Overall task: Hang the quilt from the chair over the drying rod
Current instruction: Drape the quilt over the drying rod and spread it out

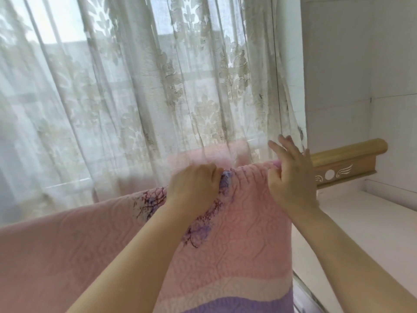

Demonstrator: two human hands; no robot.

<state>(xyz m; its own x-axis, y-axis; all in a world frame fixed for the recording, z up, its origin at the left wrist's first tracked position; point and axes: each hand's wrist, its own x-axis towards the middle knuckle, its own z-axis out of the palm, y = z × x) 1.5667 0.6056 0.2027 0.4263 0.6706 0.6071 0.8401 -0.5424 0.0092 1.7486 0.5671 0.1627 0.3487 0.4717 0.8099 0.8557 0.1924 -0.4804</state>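
Observation:
A pink quilt (248, 227) with purple branch embroidery and cream and purple bands at its lower edge hangs folded over a line at chest height. The drying rod itself is hidden under the fold. My left hand (194, 186) is clenched on a bunch of quilt at the top fold. My right hand (291, 175) rests on the quilt's top right corner, thumb tucked in the fabric and fingers spread upward. Part of the quilt shows behind the sheer curtain (144, 91).
The sheer embroidered curtain hangs directly behind the quilt, in front of a window. A white wall (361, 64) stands to the right, with a gold wooden moulding (347, 159) and a white ledge (365, 222) below it.

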